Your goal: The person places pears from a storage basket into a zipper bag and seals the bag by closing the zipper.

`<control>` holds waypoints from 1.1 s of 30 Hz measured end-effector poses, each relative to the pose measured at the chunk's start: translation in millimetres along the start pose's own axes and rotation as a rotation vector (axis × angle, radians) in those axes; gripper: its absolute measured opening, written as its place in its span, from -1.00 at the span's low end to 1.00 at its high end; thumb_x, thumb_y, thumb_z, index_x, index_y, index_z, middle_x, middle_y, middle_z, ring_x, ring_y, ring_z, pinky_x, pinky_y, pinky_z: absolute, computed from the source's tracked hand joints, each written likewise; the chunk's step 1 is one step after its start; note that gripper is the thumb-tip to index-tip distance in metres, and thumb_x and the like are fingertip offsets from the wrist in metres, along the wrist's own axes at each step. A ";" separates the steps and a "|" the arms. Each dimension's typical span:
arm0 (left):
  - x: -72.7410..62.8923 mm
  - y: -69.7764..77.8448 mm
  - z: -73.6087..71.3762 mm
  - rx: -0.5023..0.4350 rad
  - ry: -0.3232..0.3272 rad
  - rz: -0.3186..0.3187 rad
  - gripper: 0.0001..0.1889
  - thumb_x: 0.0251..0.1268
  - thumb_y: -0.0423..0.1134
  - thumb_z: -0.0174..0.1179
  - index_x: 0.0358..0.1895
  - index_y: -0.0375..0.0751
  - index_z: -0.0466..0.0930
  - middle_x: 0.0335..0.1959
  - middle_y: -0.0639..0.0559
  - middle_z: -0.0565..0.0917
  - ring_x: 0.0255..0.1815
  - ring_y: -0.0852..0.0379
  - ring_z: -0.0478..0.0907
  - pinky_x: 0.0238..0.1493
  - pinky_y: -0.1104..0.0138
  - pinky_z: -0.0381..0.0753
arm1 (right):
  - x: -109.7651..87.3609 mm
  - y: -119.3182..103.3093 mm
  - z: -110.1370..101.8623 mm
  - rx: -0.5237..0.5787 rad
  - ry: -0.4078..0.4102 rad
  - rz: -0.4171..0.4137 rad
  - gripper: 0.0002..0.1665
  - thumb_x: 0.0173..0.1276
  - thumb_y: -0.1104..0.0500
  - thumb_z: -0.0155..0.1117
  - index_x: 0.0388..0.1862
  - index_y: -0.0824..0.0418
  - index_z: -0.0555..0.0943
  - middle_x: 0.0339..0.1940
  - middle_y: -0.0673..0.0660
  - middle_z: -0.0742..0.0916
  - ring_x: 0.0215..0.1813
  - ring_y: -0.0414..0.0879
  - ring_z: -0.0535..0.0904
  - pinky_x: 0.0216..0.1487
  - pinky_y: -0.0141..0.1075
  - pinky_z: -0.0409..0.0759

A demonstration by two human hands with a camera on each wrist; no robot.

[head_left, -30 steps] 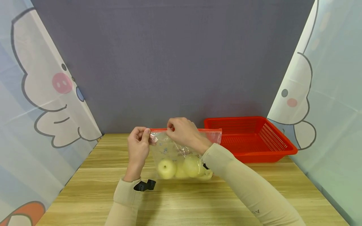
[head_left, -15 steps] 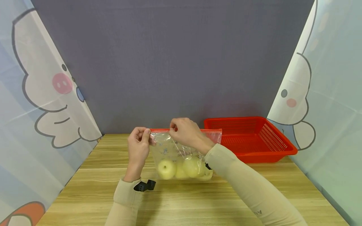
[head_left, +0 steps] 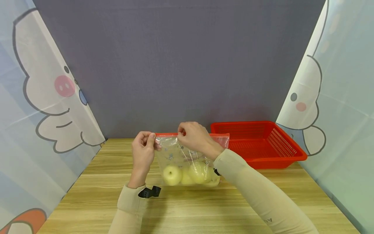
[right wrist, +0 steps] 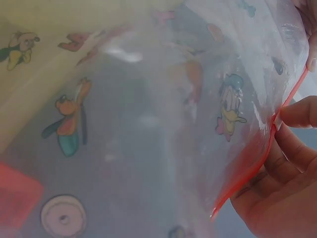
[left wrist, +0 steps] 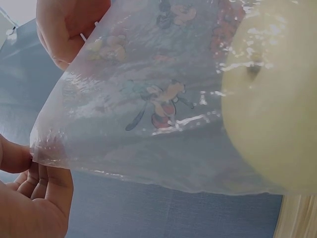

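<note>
A clear zip bag (head_left: 175,152) with printed cartoon figures and a red zip strip (head_left: 166,134) hangs upright over the table. Several pale yellow-green apples (head_left: 172,175) lie in its bottom. My left hand (head_left: 143,149) pinches the bag's top left corner between thumb and fingers. With thumb and fingertips, my right hand (head_left: 194,136) pinches the red strip a little left of its middle. The right wrist view shows that thumb and fingers on either side of the strip. One apple (left wrist: 272,99) fills the right of the left wrist view behind the printed film.
A red plastic basket (head_left: 257,148) with slotted sides stands on the wooden table (head_left: 102,195) at the back right, partly behind the bag. A dark grey backdrop (head_left: 163,65) rises behind the table, and printed curtains (head_left: 344,136) hang at both sides.
My right hand has slid a short way right along the red strip. The left hand keeps the corner in place, and the bag and apples have hardly moved.
</note>
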State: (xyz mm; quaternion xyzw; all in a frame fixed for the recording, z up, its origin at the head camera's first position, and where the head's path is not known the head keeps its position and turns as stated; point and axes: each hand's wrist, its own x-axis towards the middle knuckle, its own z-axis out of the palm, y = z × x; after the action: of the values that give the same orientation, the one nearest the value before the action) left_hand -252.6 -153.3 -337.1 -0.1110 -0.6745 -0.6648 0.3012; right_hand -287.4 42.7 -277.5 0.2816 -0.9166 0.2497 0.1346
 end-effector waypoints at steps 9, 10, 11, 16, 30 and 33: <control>-0.7 0.1 0.3 0.001 0.009 0.006 -0.83 0.56 -0.38 0.09 -0.18 -0.49 0.52 -0.51 -0.08 0.60 -0.62 0.19 0.60 -0.49 0.35 0.72 | -2.0 6.5 -2.5 0.004 0.002 0.014 -0.81 0.31 0.23 0.16 -0.21 0.14 0.72 -0.29 -0.03 0.72 -0.35 -0.14 0.55 -0.34 -0.32 0.56; -0.9 0.2 0.3 0.000 0.010 0.007 -0.83 0.56 -0.38 0.10 -0.18 -0.49 0.52 -0.51 -0.08 0.60 -0.62 0.19 0.60 -0.49 0.35 0.72 | -2.2 7.4 -2.8 0.003 0.002 0.014 -0.81 0.32 0.23 0.17 -0.20 0.14 0.72 -0.28 -0.02 0.72 -0.35 -0.15 0.55 -0.33 -0.32 0.57; -1.0 0.3 0.3 0.000 0.010 0.008 -0.83 0.56 -0.38 0.10 -0.17 -0.50 0.52 -0.51 -0.08 0.60 -0.62 0.19 0.60 -0.49 0.35 0.72 | -2.4 8.3 -3.1 0.003 0.003 0.015 -0.80 0.32 0.23 0.17 -0.20 0.15 0.72 -0.28 -0.02 0.73 -0.34 -0.15 0.55 -0.32 -0.33 0.57; -0.7 -0.5 0.4 0.009 0.013 0.012 -0.81 0.55 -0.37 0.11 -0.16 -0.52 0.52 -0.51 -0.09 0.61 -0.62 0.18 0.60 -0.49 0.34 0.72 | -3.4 12.5 -4.5 0.008 0.005 0.008 -0.80 0.35 0.22 0.17 -0.18 0.15 0.73 -0.26 -0.02 0.73 -0.33 -0.15 0.55 -0.30 -0.32 0.58; -0.9 -0.2 0.0 0.009 0.006 0.003 -0.80 0.56 -0.35 0.11 -0.14 -0.52 0.52 -0.50 -0.08 0.61 -0.61 0.17 0.61 -0.47 0.34 0.73 | -7.1 19.8 -5.8 0.032 -0.003 0.040 -0.79 0.36 0.23 0.16 -0.13 0.19 0.72 -0.25 0.00 0.71 -0.33 -0.13 0.54 -0.31 -0.32 0.57; -0.9 0.5 0.1 0.009 0.008 0.001 -0.80 0.56 -0.35 0.11 -0.14 -0.51 0.53 -0.50 -0.06 0.62 -0.61 0.18 0.61 -0.47 0.34 0.73 | -7.7 20.5 -6.5 0.043 -0.003 0.047 -0.77 0.37 0.24 0.17 -0.11 0.22 0.72 -0.25 0.01 0.71 -0.33 -0.13 0.54 -0.31 -0.32 0.58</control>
State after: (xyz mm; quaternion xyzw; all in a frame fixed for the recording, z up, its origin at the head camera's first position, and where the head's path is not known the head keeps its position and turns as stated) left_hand -251.6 -152.9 -337.2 -0.1076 -0.6760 -0.6621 0.3049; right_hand -292.5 64.3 -282.9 0.2634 -0.9176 0.2719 0.1213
